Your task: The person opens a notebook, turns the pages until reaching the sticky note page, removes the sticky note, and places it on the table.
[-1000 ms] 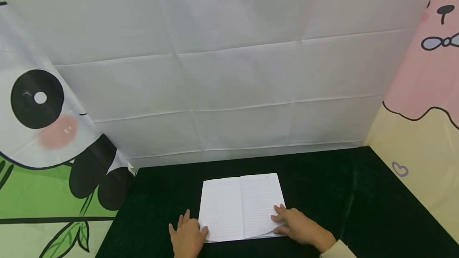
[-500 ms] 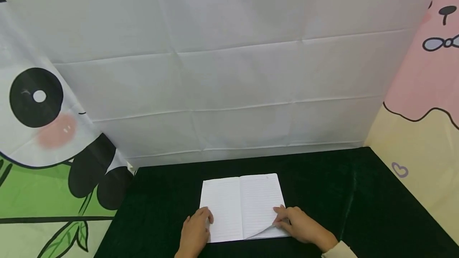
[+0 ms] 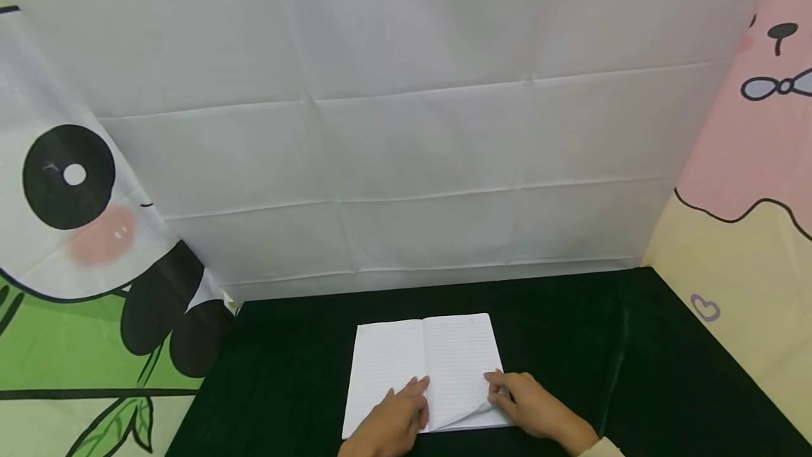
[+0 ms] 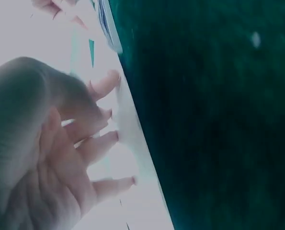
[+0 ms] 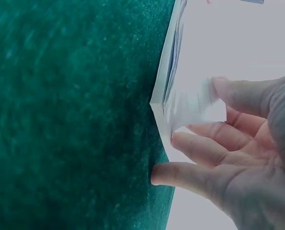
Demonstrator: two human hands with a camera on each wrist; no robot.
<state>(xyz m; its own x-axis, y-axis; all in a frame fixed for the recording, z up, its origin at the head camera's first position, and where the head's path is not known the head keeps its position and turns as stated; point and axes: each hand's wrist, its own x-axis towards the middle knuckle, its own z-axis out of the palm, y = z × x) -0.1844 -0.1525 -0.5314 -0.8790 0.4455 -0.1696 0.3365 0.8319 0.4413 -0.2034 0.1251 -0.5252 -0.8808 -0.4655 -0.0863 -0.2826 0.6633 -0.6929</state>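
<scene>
An open notebook with ruled white pages lies on the dark green cloth. My left hand is over the lower part of its left page, fingertips by the centre fold. In the left wrist view the fingers of that left hand reach over the paper with gaps between them. At the lower right corner, my right hand pinches a page and bends its corner up. The right wrist view has the lifted page corner between thumb and fingers, with more sheets below it.
Dark green velvety cloth covers the table around the notebook. A white creased sheet hangs behind it. Cartoon-printed cloths hang at both sides, one with a panda-like face at left, one pink and cream at right.
My left hand has moved right, from beside the notebook's left edge onto the page by the fold. My right hand has lifted the right page's lower corner and keeps hold of it.
</scene>
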